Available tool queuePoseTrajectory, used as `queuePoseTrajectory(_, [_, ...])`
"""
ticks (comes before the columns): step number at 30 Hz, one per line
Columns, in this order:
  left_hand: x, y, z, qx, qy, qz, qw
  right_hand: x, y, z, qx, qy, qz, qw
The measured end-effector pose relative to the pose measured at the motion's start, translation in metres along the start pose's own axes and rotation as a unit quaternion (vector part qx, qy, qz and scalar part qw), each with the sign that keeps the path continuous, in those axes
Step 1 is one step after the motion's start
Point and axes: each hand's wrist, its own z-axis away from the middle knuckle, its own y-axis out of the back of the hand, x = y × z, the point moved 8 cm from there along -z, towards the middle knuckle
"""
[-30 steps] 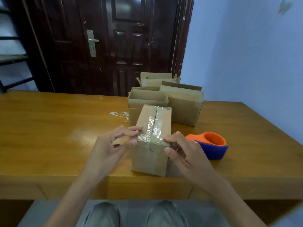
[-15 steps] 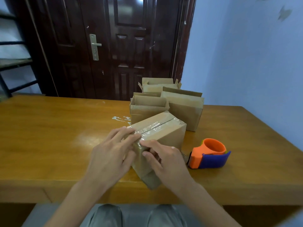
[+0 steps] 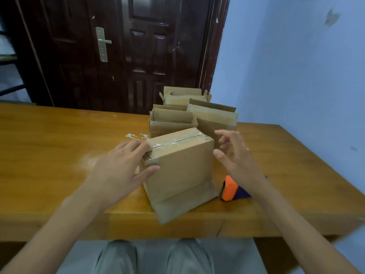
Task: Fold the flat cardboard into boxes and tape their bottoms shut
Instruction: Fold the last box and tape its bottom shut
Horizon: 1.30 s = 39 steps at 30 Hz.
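Dark wooden door (image 3: 138, 52) behind, pale blue wall (image 3: 296, 66) to the right, wooden table (image 3: 59, 155) across the view. Near the table's front edge stands a cardboard box (image 3: 183, 167), taped bottom up — a strip of clear tape (image 3: 175, 142) runs along the seam, and the loose flaps underneath splay out over the table edge. Left hand (image 3: 122, 171) rests on the box's left end, fingers laid over the top corner, thumb pressed to the near face. Right hand (image 3: 235, 155) hangs just beside the box's right end, fingers spread and loosely bent, holding nothing. An orange and blue tape dispenser (image 3: 231, 188) lies under the right wrist. Three open boxes (image 3: 173, 121) stand behind, close together.
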Motion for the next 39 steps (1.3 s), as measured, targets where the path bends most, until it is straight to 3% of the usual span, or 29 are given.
queuePoseTrajectory(4, [-0.031,0.0,-0.008,-0.062,-0.005,0.089,0.994,-0.006,-0.024,-0.01,-0.142,-0.019,-0.066,0.987])
queuePoseTrajectory(7, [-0.062,0.01,-0.015,-0.035,-0.015,0.125,0.991,-0.019,-0.042,-0.004,-0.195,0.006,-0.088,0.977])
queuePoseTrajectory(9, [-0.082,0.015,-0.018,0.0,0.0,0.088,0.996,-0.03,-0.048,0.0,-0.19,0.036,-0.073,0.978])
queuePoseTrajectory(13, [-0.097,0.016,-0.015,0.101,0.052,0.018,0.993,-0.066,-0.061,0.005,-0.094,0.152,0.115,0.977])
queuePoseTrajectory(16, [-0.089,-0.007,-0.009,0.141,0.089,0.154,0.974,-0.091,-0.077,0.009,-0.021,0.179,0.122,0.976])
queuePoseTrajectory(21, [-0.071,-0.021,0.0,0.107,0.12,0.334,0.929,-0.094,-0.097,0.001,-0.072,0.141,-0.005,0.987])
queuePoseTrajectory(24, [-0.051,-0.019,0.005,0.025,0.093,0.322,0.942,-0.096,-0.095,-0.001,-0.09,0.184,0.024,0.979])
queuePoseTrajectory(27, [-0.039,-0.027,0.008,-0.029,0.06,0.243,0.968,-0.096,-0.096,-0.003,-0.097,0.189,0.032,0.977])
queuePoseTrajectory(33, [-0.044,-0.03,0.009,0.033,0.059,0.284,0.957,-0.081,-0.075,0.006,-0.144,0.122,-0.049,0.981])
queuePoseTrajectory(37, [-0.033,-0.019,0.008,0.099,-0.015,0.166,0.981,-0.015,-0.001,0.03,-0.138,0.071,0.077,0.985])
queuePoseTrajectory(39, [-0.031,-0.018,0.008,0.112,-0.012,0.178,0.978,0.025,0.026,0.046,-0.168,0.04,0.165,0.971])
